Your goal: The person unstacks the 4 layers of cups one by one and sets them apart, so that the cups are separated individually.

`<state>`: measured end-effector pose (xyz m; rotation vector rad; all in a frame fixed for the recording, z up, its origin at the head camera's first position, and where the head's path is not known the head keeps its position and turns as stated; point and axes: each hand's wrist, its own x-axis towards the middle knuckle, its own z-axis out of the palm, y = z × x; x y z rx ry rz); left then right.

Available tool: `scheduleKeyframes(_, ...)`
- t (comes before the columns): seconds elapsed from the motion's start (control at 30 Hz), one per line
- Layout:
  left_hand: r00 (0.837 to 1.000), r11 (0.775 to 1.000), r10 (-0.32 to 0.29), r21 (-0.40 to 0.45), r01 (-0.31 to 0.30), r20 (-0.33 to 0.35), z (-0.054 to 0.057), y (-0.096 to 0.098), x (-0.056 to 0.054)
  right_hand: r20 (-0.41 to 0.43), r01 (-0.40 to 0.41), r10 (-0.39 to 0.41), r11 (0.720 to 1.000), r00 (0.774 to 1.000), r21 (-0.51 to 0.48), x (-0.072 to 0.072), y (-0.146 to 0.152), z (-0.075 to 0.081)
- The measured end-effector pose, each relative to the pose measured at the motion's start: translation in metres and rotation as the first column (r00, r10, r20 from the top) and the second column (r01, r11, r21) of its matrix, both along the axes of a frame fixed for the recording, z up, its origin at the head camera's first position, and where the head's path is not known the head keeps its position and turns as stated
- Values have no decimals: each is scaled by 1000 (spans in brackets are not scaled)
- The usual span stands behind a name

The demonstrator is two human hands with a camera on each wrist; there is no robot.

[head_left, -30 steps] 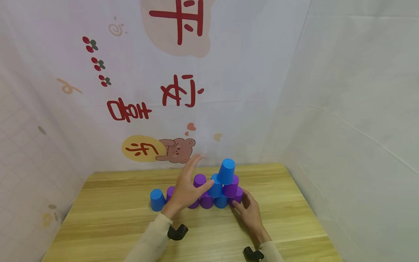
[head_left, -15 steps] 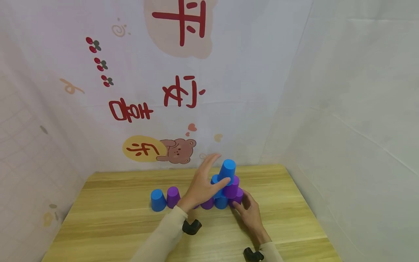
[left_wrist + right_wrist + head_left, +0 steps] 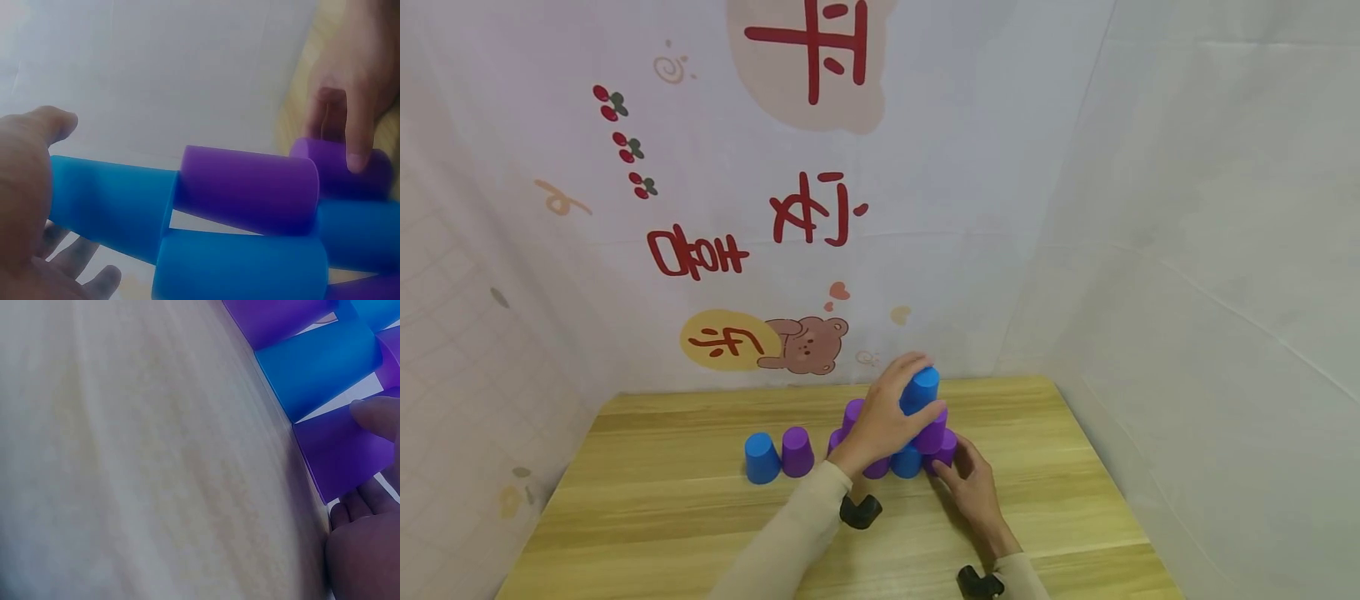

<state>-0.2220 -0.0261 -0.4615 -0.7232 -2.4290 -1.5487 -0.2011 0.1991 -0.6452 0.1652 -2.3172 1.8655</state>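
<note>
Showing yellowish wood grain along the tabletop (image 3: 647, 521). Bearing, toward the left, a mouth-down blue cup (image 3: 762, 459) just beside a purple cup (image 3: 797, 452). Supporting, farther right, a bottom row of purple and blue cups (image 3: 907, 463), partly hidden.

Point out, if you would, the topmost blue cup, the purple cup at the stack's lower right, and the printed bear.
Topmost blue cup (image 3: 112, 205): left wrist view, side wall.
Lower-right purple cup (image 3: 342, 452): right wrist view, side wall.
Printed bear (image 3: 809, 345): head view, its head.

Blue tapered plastic cup (image 3: 927, 386): inverted, on the top tier.
Purple tapered plastic cup (image 3: 946, 448): inverted, bottom tier's right end.
</note>
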Motion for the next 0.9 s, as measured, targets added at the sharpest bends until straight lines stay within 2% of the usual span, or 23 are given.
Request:
scheduleKeyframes(0.27,1000,1000,12,21,-12,-5,-1,0,-1,41,-5,4,1000,999,10,-2,1,3)
scheduleKeyframes(0.63,1000,999,12,43,-11,-25,-2,0,-2,43,-11,11,1000,999,13,-3,2,3)
scheduleKeyframes(0.9,993,995,48,95,-37,-110,3,-7,2,39,-11,11,1000,999,-9,-3,2,2)
